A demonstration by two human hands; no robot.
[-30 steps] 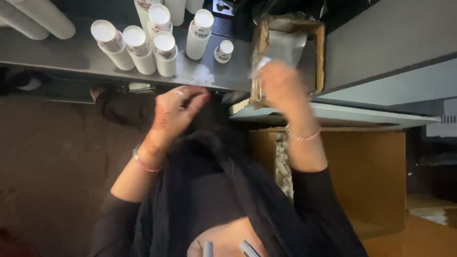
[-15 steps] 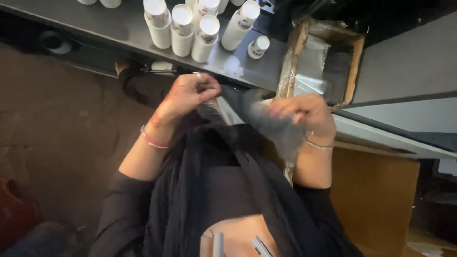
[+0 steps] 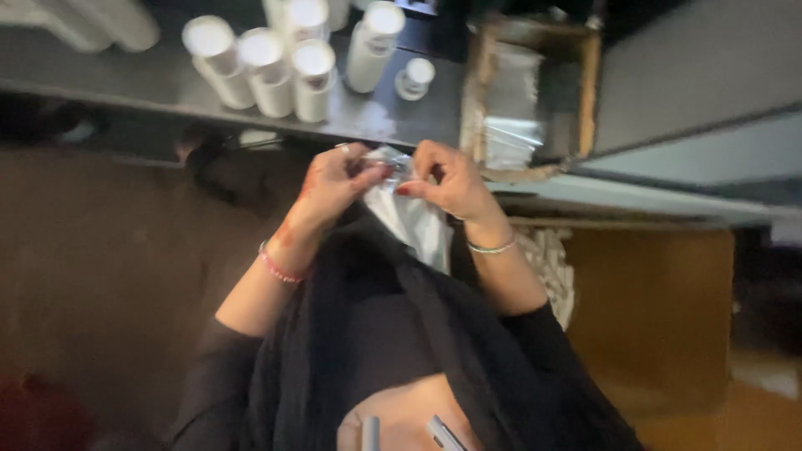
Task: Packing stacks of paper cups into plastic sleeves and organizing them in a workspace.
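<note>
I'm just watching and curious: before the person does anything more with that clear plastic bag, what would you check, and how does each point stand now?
1. Both hands on the clear plastic bag: ok, left hand and right hand pinch its top edge.
2. Bag mouth open: cannot tell, blurred.
3. Bag empty: cannot tell.
4. White bottles upright on the dark shelf: ok.
5. Spare bags in the wooden box: ok, some show.

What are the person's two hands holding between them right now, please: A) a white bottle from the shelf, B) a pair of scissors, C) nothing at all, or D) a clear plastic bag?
D: the left hand and right hand both pinch the top edge of a clear plastic bag, while the white bottles stand untouched on the shelf.
</note>
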